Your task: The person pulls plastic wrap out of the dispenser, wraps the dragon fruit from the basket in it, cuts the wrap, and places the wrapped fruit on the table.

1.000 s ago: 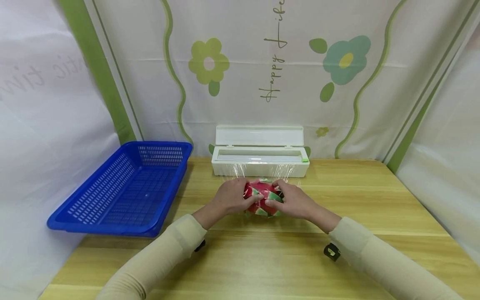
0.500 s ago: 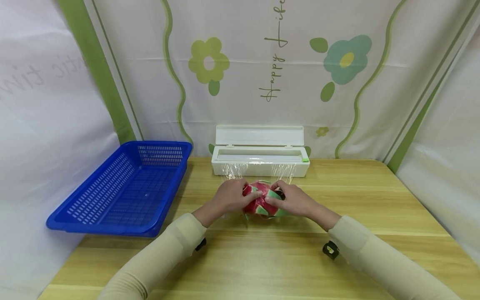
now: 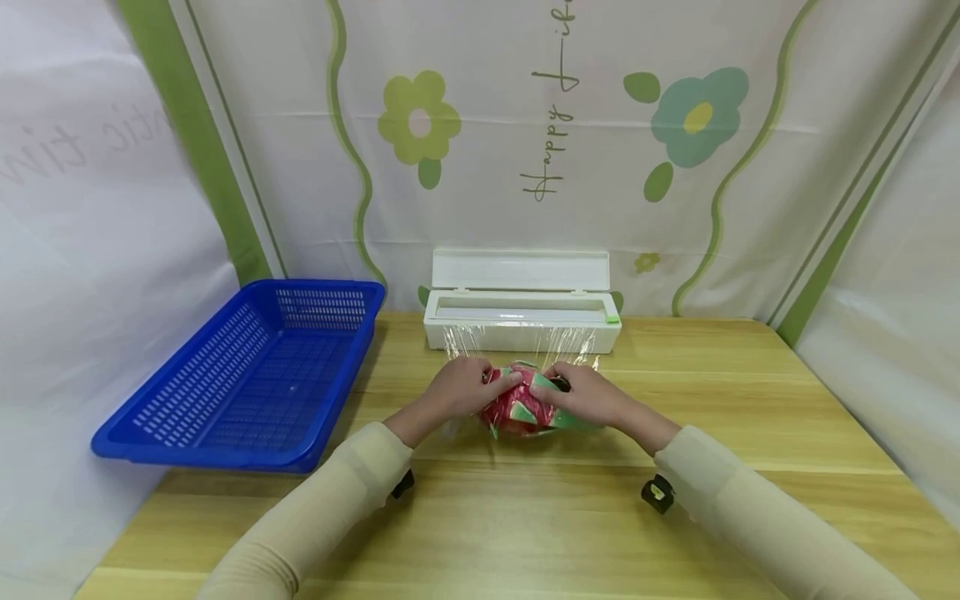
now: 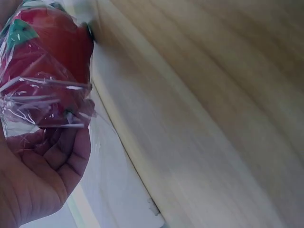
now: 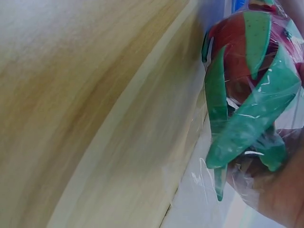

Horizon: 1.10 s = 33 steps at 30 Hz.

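A red dragon fruit with green scales (image 3: 517, 412) is held between both hands over the table, clear cling film (image 4: 45, 85) drawn tight and wrinkled around it. My left hand (image 3: 461, 387) grips its left side, thumb on top and fingers curled beneath, as the left wrist view shows. On the other side my right hand (image 3: 592, 393) grips it, its thumb over the green scales (image 5: 256, 114). Film stretches from the fruit back to a white cling film dispenser box (image 3: 522, 337) with its lid (image 3: 521, 270) raised. Some fingertips are hidden behind the fruit.
A blue plastic basket (image 3: 300, 458) with slotted walls stands at the left of the wooden table (image 3: 525, 533). A printed curtain (image 3: 480, 167) hangs close behind the dispenser, and white cloth (image 3: 900, 333) closes off the right side.
The dragon fruit has turned in my hands, showing more green scales at its right. The film over it has shifted and wrinkled. The dispenser and basket stay put.
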Tool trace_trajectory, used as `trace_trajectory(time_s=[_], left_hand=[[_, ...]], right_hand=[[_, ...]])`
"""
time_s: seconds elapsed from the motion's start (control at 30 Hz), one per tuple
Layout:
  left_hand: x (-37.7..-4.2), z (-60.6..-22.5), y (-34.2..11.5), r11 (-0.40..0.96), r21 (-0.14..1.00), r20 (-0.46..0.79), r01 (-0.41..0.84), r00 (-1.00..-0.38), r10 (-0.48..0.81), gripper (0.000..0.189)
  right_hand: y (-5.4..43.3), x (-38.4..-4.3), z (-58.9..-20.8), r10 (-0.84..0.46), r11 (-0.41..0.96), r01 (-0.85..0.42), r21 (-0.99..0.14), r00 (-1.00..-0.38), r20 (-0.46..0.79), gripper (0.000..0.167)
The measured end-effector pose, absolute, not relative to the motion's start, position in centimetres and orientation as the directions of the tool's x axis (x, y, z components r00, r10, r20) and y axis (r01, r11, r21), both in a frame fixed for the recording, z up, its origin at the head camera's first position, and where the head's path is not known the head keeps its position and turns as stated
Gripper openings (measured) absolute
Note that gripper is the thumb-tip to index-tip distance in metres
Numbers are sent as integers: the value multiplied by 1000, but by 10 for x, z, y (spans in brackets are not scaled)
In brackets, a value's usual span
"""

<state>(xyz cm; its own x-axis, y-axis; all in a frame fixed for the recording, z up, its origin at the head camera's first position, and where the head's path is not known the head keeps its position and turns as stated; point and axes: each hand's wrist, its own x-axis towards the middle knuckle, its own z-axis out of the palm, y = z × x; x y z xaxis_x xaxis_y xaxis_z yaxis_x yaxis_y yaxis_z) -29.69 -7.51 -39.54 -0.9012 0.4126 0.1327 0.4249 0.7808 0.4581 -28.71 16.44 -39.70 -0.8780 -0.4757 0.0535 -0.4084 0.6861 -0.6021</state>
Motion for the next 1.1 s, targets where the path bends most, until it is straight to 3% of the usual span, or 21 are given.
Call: trace_trajectory(time_s=[0.53,0.83,0.97,1.1], left_hand=[[-301,-395,-77,721,606,-6,335,-905,426,70],[-308,-393,-77,703,646,-60,298,-898,436,71],[-310,-394,-78,700,650,-69,295,-894,442,71],[-312,-394,-78,704,649,-77,290,-895,440,71]], right_hand=[[167,-292,-394,-499,673,-368,-642,-866,-26,43],[167,-295,-392,-535,671,-432,-602,-845,10,41],[167,-294,-392,-537,704,-477,-526,-843,47,48],[167,-291,-388,-518,736,-512,-444,-847,119,68]])
